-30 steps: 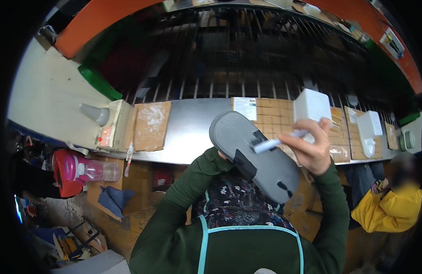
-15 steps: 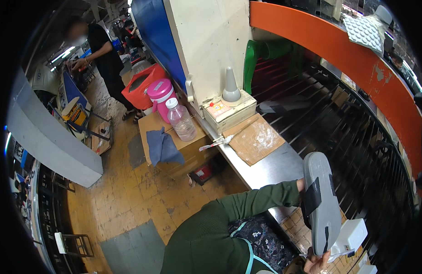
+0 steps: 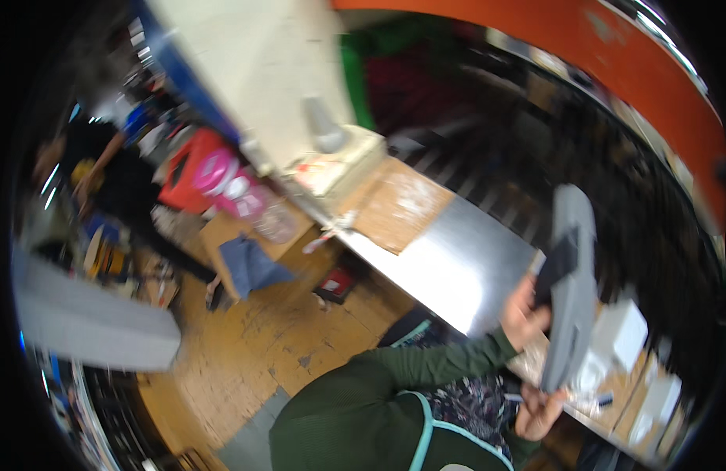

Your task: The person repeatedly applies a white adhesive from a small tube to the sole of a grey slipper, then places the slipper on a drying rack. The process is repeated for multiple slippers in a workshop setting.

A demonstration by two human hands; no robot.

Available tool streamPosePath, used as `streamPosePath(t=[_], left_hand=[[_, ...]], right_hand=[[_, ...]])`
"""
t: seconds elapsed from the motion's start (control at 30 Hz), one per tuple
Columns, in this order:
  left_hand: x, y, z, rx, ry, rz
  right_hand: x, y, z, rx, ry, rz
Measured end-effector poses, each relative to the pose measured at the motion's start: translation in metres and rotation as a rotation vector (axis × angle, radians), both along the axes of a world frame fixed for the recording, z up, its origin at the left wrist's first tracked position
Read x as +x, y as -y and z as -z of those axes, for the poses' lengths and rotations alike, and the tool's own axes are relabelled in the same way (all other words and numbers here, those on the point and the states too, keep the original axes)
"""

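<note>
A sandal with a grey sole and black strap is held up at the right, tilted nearly on its edge and slightly blurred. My left hand is closed on its side by the strap, some fingers hidden behind it. At the lower end, my right hand pinches the sole. A thin stick-like thing with a dark blue end lies close to the right hand; whether the hand holds it too, I cannot make out. Beneath the sandal, a white box stands on the bench, partly covered by it.
A metal bench carries a stained cardboard sheet and a box with a grey cone. Dark rails run beyond it under an orange beam. A carton with a blue cloth stands left; a person is farther off.
My view has swung and blurred. The sandal has turned more onto its edge, and my left hand now shows beside the strap rather than mostly behind it. The right hand stays at the lower end.
</note>
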State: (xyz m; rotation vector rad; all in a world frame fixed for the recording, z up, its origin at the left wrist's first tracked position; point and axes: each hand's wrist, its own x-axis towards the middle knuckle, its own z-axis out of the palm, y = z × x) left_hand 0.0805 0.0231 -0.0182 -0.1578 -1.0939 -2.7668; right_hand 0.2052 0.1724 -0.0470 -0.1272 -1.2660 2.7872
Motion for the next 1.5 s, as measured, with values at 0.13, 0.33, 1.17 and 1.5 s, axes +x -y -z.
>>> streamPosePath(t=[0.13,0.33,1.17,1.5], left_hand=[[-0.009,0.026,0.014,-0.227,0.124,-0.01],[-0.024,0.087,0.032,-0.388,0.061,0.115],[0.002,0.088,0.031,-0.386,0.038,0.321],[0.011,0.027,0.028,-0.353,-0.048,0.378]], right_hand=[[0.013,-0.017,-0.014,0.335,0.117,0.102],[0.036,-0.088,-0.021,1.05,0.184,0.662],[-0.002,-0.142,-0.022,1.392,0.397,0.448],[-0.003,-0.131,-0.021,0.551,0.391,0.158]])
